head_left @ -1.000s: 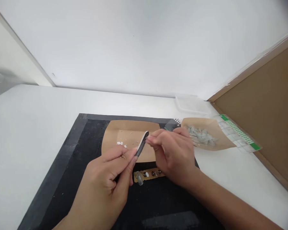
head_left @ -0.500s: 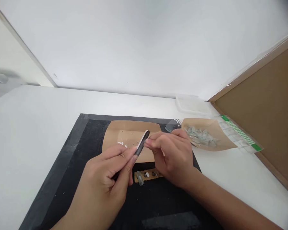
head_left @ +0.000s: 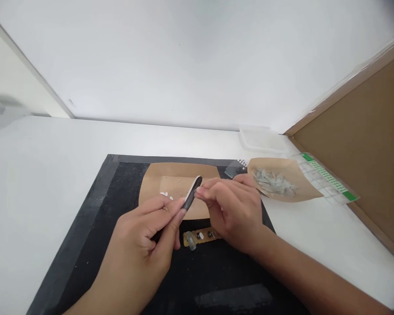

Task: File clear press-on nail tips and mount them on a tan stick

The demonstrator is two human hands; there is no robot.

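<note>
My left hand (head_left: 144, 238) is closed on a dark nail file (head_left: 191, 194) that slants up to the right over a brown paper tray (head_left: 157, 177). My right hand (head_left: 236, 212) is pinched at the file's upper end, its fingertips pressed together on something too small to make out. A few small white pieces (head_left: 166, 195) lie in that tray. Below the hands a narrow brown strip (head_left: 197, 236) with small pieces on it lies on the black mat (head_left: 118, 192).
A second brown paper tray (head_left: 289, 168) with pale clear pieces stands to the right on the white table. Beside it lies a clear sheet with green labels (head_left: 328, 179). A clear shallow box (head_left: 259, 140) sits at the back, a brown cardboard panel (head_left: 364, 140) at the right.
Both hands stay together at the file; the right fingertips have slid slightly left along its upper end. The view has shifted a little.
</note>
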